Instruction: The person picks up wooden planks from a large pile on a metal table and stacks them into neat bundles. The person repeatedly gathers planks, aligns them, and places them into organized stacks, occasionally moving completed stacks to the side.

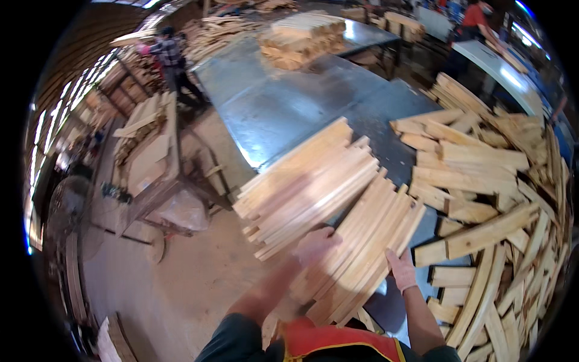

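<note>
Between my hands lies a near bundle of pale wooden strips (368, 241), set side by side at a slant and reaching back toward my waist. My left hand (318, 245), somewhat blurred, is closed against the bundle's left side with its fingers curled. On the right side, my right hand (401, 271) grips the outer strips, thumb uppermost and the other fingers hidden underneath. Both hands seem to wear thin pale gloves. Just beyond my left hand, a second bundle of wooden strips (307, 184) rests on the metal table (283, 96), its left ends jutting past the edge.
A large heap of loose wood offcuts (476, 163) crowds the right side. Stacked timber (301, 36) stands at the table's far end. To the left is a wooden bench (151, 163) with boards. Two people work farther off, one at back left (175, 60), one at back right (476, 21).
</note>
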`<state>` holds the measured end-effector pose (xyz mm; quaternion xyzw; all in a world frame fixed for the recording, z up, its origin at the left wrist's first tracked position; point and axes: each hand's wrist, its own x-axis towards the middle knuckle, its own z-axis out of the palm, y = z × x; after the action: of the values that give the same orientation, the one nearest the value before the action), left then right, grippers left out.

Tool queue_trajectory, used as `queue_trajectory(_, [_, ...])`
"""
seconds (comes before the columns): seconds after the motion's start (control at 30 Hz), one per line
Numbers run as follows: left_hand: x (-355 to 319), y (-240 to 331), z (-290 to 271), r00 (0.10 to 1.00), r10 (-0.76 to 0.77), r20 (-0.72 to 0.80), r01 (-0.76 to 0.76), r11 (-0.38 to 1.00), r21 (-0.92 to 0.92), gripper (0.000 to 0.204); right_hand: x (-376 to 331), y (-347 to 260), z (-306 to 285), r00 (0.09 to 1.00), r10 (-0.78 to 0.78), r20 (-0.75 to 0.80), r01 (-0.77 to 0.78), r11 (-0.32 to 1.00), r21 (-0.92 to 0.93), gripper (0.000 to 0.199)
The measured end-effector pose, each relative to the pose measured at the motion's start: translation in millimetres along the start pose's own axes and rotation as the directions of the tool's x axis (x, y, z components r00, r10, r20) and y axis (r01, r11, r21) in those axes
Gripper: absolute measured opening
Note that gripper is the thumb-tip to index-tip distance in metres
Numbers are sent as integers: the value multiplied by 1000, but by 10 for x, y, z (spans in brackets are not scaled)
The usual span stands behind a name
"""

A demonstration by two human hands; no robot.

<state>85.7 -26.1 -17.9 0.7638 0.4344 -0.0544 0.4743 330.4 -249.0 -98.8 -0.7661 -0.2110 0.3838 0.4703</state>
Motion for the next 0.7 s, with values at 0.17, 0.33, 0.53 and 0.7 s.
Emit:
queue_trajectory(0.17, [587, 158, 293, 1000, -17, -10, 19, 974, 226, 98, -80, -237, 117, 997, 77, -4, -73, 964, 254, 79])
queue_trajectory(0.33, [442, 30, 247, 999, -38, 23, 39, 999, -17, 87, -425, -593, 260, 992, 124, -34, -92, 872, 481, 78])
queue_trajectory(0.53, [-468, 1022, -661, 883, 436, -174, -469, 822, -322, 73, -1230, -1821, 39, 909, -297, -294, 398, 828, 394, 76])
queue_trajectory(0.7, [-631, 1625, -1158, 687, 608, -398, -727, 573, -379, 94, -1739, -2957, -150, 730, -531, -429, 627, 771, 113, 71])
